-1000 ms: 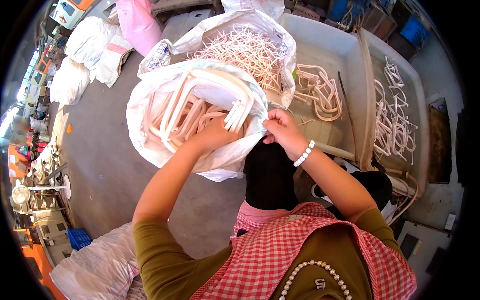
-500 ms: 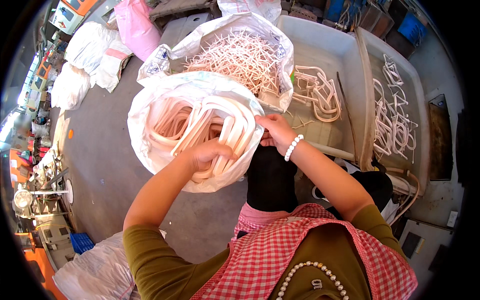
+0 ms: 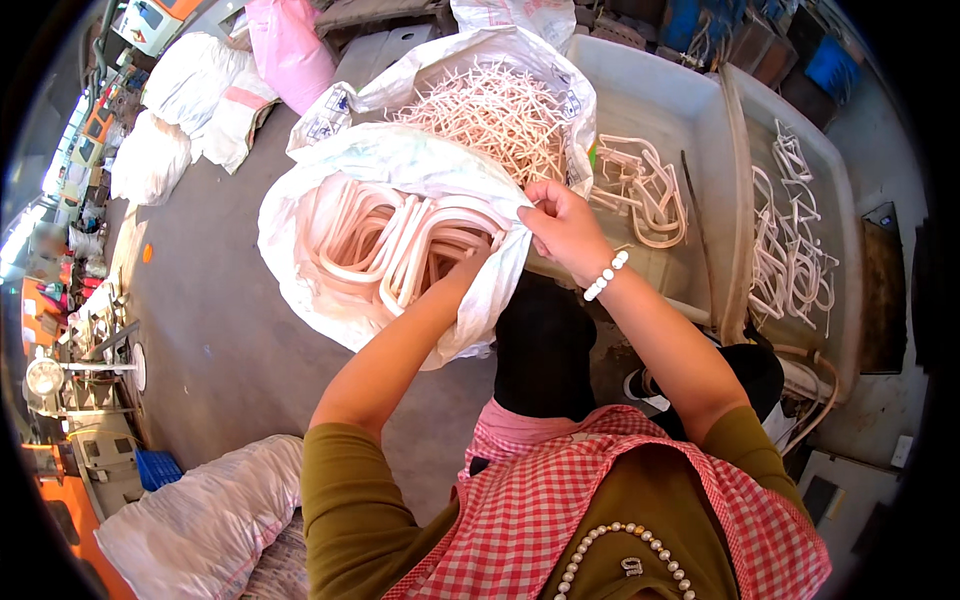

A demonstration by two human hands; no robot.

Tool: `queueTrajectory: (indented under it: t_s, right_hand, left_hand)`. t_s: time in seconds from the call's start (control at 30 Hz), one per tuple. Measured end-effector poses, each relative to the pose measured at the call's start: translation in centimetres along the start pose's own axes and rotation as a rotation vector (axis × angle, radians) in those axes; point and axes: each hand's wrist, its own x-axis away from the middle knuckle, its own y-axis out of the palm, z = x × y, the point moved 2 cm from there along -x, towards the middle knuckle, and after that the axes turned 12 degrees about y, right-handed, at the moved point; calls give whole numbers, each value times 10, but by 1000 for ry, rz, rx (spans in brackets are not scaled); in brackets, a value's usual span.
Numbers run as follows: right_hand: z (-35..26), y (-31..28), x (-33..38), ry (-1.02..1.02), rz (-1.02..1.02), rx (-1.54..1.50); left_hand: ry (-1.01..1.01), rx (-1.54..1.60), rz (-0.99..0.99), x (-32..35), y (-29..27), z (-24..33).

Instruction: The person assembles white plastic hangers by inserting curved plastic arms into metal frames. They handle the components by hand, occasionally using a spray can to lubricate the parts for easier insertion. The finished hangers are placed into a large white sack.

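A white woven sack (image 3: 292, 262) stands in front of me, full of pale pink U-shaped plastic loops (image 3: 350, 245). My left hand (image 3: 474, 262) reaches down into its right side, among the loops. The sack wall and the loops hide most of its fingers, so their grip does not show. At the right edge my right hand (image 3: 562, 226) is closed in a pinch on the sack's rim, holding it up. Directly behind stands a second white sack (image 3: 345, 112), heaped with thin pale pink branching plastic sticks (image 3: 490, 112).
On the right, two large grey tubs (image 3: 650, 85) hold more pink loops (image 3: 655, 205) and linked pieces (image 3: 795, 250). White sacks (image 3: 190, 90) and a pink sack (image 3: 288, 50) stand at the far left. Another full sack (image 3: 205, 515) lies near my left elbow.
My left hand has moved from the loops by the near rim deeper into the sack's right side. My right hand has moved slightly up, raising the rim; the loops on the right have shifted.
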Motion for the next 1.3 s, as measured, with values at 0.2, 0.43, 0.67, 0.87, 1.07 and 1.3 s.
queueTrajectory:
  t_s: [0.2, 0.43, 0.67, 0.87, 1.07, 1.3]
  right_hand:
    - [2, -8, 7, -56, 1, 75]
    - [14, 10, 10, -41, -18, 281]
    - [22, -11, 28, -165, -47, 252]
    - [91, -150, 5, 130, 132, 220]
    - [170, -286, -37, 365, 373, 674]
    - [228, -359, -103, 454, 548, 886]
  left_hand:
    - [-50, -4, 98, 27, -54, 18]
    - [-445, -647, 200, 71, -32, -10]
    - [-259, -764, 284, 79, -54, -23]
    - [-213, -83, 440, 84, -58, 130]
    - [-584, -233, 515, 80, -76, 129]
    - [39, -201, 355, -46, -77, 199]
